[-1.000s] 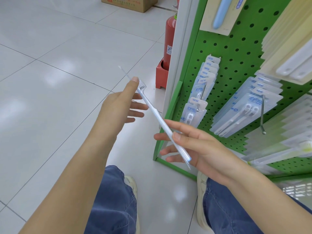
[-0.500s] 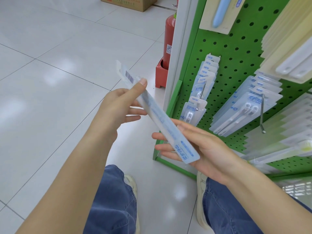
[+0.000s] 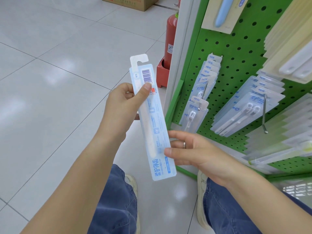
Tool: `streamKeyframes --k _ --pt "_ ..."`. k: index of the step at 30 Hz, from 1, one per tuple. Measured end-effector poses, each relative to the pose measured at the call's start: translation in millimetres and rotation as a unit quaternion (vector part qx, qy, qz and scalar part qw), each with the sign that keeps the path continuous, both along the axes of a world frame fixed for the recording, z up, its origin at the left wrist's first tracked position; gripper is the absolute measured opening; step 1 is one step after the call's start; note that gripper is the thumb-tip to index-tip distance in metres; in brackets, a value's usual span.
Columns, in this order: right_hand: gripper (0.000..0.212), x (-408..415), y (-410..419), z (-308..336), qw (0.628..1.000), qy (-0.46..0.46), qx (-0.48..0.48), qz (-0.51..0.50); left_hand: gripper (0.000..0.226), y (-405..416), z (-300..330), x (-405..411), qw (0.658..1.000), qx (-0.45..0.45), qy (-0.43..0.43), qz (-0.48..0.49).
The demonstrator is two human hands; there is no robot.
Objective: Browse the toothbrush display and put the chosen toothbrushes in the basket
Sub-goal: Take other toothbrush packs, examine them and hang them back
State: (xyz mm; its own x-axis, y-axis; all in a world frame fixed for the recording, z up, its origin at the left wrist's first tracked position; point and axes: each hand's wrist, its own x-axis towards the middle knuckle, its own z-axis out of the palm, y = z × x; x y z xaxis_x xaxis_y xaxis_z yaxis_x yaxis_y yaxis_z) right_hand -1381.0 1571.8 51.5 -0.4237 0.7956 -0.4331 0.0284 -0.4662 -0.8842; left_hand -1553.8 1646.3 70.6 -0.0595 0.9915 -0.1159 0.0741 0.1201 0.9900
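Note:
A long pale-blue toothbrush pack (image 3: 154, 125) is held in front of me, its back side with a barcode facing up. My left hand (image 3: 123, 105) grips the upper part, thumb pressed just below the barcode. My right hand (image 3: 192, 152) holds the lower part, thumb on the pack's edge, a ring on one finger. On the right, the green pegboard display (image 3: 236, 53) carries rows of similar packs (image 3: 202, 88) on metal hooks. A white mesh basket (image 3: 297, 190) shows partly at the lower right edge.
A red fire extinguisher (image 3: 170, 41) stands in a red base beside the display's white post. A cardboard box (image 3: 130, 2) sits on the tiled floor at the top. Bare hook ends (image 3: 265, 115) stick out from the pegboard. My knees in blue jeans are below.
The pack has been rotated from edge-on to flat, its printed back now facing me. Both hands stayed on it, and it now stands more upright.

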Motion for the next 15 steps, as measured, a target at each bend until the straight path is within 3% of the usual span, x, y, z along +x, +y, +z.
streamKeyframes --k 6,10,15 --pt "0.023 -2.4 0.0 -1.7 0.998 -0.041 0.012 -0.038 0.026 -4.3 -0.3 4.7 0.999 -0.002 -0.007 -0.033" --pt "0.022 -0.9 0.9 -2.1 0.996 -0.046 0.011 -0.070 0.039 -4.5 1.3 2.9 0.994 -0.016 0.025 -0.107" --pt "0.021 -2.2 1.3 -3.1 0.995 -0.052 0.027 -0.080 0.046 -4.0 2.2 2.8 0.994 -0.010 0.024 -0.103"
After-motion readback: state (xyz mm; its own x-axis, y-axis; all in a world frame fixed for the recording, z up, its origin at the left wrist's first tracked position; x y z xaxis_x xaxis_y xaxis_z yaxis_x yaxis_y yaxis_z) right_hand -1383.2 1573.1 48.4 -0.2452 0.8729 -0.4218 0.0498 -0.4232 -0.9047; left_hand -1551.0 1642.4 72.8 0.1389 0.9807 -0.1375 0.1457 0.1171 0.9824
